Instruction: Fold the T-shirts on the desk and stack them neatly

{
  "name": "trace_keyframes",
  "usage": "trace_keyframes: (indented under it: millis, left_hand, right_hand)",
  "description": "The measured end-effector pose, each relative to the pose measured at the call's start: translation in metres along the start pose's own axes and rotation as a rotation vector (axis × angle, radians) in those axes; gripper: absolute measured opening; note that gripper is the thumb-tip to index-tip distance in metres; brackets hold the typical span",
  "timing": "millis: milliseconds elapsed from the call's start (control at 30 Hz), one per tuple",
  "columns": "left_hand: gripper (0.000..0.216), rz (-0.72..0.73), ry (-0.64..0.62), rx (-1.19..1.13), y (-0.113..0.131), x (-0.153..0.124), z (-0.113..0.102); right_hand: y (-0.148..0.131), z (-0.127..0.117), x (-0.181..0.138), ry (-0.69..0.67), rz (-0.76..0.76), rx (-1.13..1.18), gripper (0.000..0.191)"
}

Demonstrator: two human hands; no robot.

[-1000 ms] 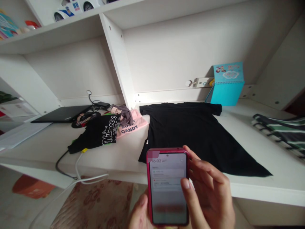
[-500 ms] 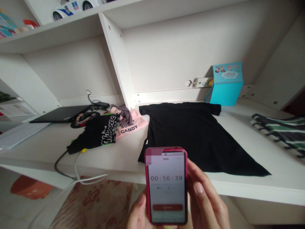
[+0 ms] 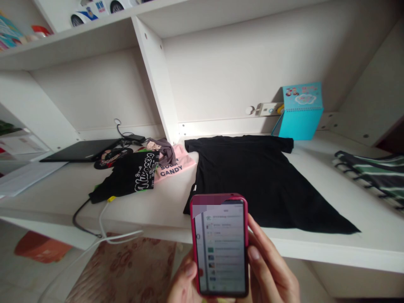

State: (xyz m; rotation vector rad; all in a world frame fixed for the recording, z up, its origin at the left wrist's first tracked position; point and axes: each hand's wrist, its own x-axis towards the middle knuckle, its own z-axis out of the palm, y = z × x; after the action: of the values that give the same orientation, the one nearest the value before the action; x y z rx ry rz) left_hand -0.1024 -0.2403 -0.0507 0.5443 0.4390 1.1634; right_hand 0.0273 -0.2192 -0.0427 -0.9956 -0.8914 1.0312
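A smartphone (image 3: 222,252) in a dark pink case is upright in front of me at the bottom centre, its screen showing a list with small pictures. My left hand (image 3: 184,280) grips its lower left edge, the thumb lying along the side. My right hand (image 3: 271,269) is closed round the right edge, fingers behind and thumb beside the screen. Beyond the phone a black T-shirt (image 3: 249,181) lies spread on the white desk (image 3: 322,168), its sleeves toward the back wall. The phone covers part of the shirt's lower left.
To the left lie a black printed garment (image 3: 126,176), a pink garment (image 3: 176,164) with lettering and a dark laptop (image 3: 78,150). Cables (image 3: 104,223) hang over the front edge. A blue desk calendar (image 3: 299,122) stands at the back; a striped cloth (image 3: 375,176) is at right.
The phone's screen has switched from a timer display to a list. My right thumb has shifted slightly left, against the phone's edge. The clothes have not moved.
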Motion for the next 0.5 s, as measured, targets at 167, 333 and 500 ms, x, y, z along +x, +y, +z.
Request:
trace_keyframes:
  millis: [167,333,500]
  left_hand:
    - [0.042,-0.008,0.04,-0.031,-0.0051,-0.0015,-0.0052]
    - [0.038,-0.026,0.077,-0.066,-0.0071,-0.0039,-0.0077]
    - [0.035,-0.02,0.081,-0.069,-0.006,-0.0043,-0.0046]
  right_hand:
    - [-0.0013,0.0002,0.0,0.006,-0.007,0.01,0.042]
    - [-0.0027,-0.0004,0.0007,-0.022,-0.036,0.014,0.037]
    - [-0.0021,-0.0013,0.0003,-0.027,-0.051,0.007,0.036]
